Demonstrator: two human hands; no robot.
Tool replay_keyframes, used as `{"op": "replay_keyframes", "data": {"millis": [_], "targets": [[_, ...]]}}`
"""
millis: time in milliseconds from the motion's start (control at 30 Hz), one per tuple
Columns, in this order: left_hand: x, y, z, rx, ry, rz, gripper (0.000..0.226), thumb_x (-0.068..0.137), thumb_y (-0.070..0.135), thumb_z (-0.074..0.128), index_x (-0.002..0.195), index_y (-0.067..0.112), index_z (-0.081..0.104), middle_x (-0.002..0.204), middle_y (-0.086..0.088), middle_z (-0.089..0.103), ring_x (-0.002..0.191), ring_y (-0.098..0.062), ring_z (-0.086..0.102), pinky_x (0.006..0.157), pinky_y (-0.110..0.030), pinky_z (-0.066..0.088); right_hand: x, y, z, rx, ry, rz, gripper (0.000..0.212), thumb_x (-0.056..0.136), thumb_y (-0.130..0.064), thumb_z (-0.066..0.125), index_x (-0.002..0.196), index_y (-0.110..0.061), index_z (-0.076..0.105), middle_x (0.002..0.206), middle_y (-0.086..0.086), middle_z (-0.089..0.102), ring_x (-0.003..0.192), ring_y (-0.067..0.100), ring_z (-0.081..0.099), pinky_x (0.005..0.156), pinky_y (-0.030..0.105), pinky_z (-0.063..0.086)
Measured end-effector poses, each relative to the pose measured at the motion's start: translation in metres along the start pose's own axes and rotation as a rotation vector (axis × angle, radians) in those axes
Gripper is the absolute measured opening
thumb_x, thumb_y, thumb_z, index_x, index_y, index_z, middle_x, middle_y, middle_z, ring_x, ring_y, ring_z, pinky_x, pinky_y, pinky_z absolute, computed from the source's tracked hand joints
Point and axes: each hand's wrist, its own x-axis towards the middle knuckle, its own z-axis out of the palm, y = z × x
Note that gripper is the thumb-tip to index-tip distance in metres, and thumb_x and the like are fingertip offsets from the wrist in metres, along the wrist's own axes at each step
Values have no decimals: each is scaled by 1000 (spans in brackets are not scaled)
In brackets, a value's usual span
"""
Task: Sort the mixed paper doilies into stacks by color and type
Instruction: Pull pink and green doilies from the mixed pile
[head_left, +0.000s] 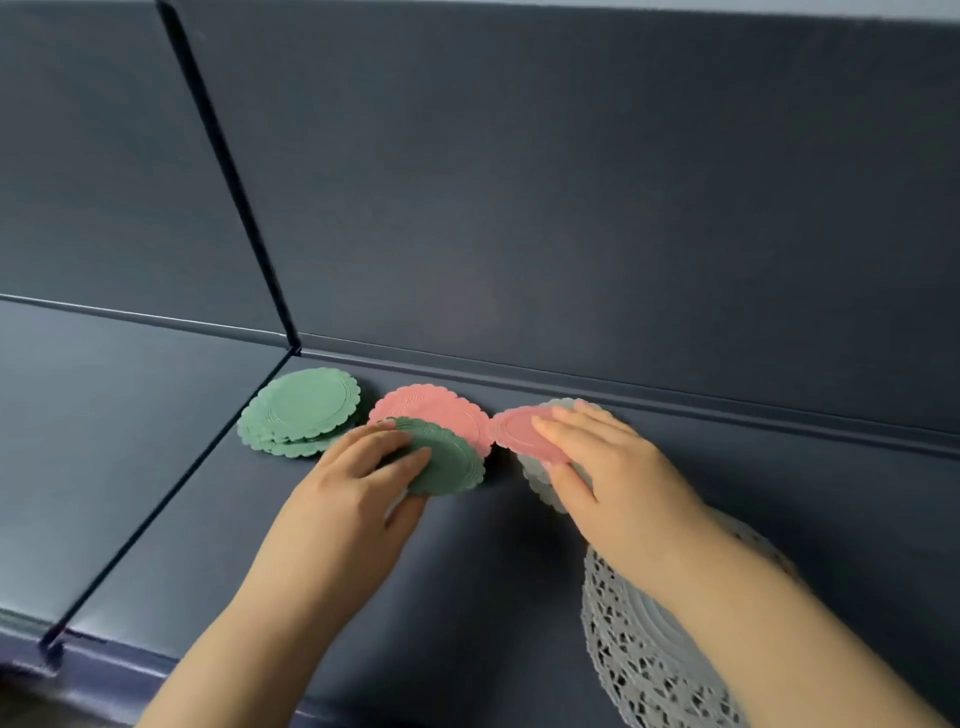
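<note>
A stack of green scalloped doilies (301, 413) lies at the far left by the back fold. To its right sits a pink stack (441, 413). My left hand (358, 483) grips a small bundle of doilies with a green one (449, 462) on top, held over the front of the pink stack. My right hand (608, 467) pinches a single pink doily (519, 428) above a pale mint-white stack (540, 480). A large white lace doily stack (639, 654) lies near me, partly under my right forearm.
Everything rests on a dark blue padded mat (467, 571), with an upright padded panel (519, 208) right behind the stacks. A seam (171, 478) runs diagonally at the left. The mat's front edge (104, 660) is at the lower left.
</note>
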Motion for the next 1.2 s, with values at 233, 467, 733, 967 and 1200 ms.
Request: {"op": "replay_keyframes", "data": {"millis": [233, 467, 733, 967, 1200], "targets": [[11, -112, -34, 41, -113, 23, 29, 61, 0, 83, 89, 3, 75, 95, -10, 70, 92, -32, 66, 82, -44, 51, 55, -67, 82, -119, -189, 153, 51, 98, -26, 32, 145, -24, 13, 156, 2, 2, 141, 15, -6, 112, 26, 1], [36, -170, -36, -15, -231, 53, 25, 70, 2, 78, 94, 7, 74, 97, -8, 70, 91, -32, 65, 78, -37, 52, 57, -93, 115, -383, -284, 360, 75, 88, -63, 16, 145, -19, -5, 153, 8, -16, 139, 20, -19, 114, 41, -10], [33, -174, -6, 121, -560, 55, 57, 95, 53, 30, 147, 30, 21, 156, 3, 14, 142, -16, 11, 114, -27, 8, 63, -106, 124, -434, -242, 448, 77, 88, -63, 19, 146, -16, -4, 153, 12, -15, 140, 24, -17, 115, 39, -7], [24, -168, -5, 271, -586, 115, 67, 95, 54, 25, 149, 21, 4, 157, -7, 3, 144, -24, 2, 117, -36, 4, 59, -106, 127, -443, -203, 422, 77, 89, -62, 21, 146, -16, -5, 154, 11, -14, 139, 23, -19, 114, 38, -11], [6, -128, -38, 140, -434, 232, 46, 83, 36, 63, 126, 22, 55, 123, -2, 60, 122, -28, 50, 101, -46, 40, 31, -119, 116, -203, -177, 271, 71, 89, -59, 29, 146, -28, 0, 154, -6, -12, 132, 2, -26, 108, 23, -13]]}}
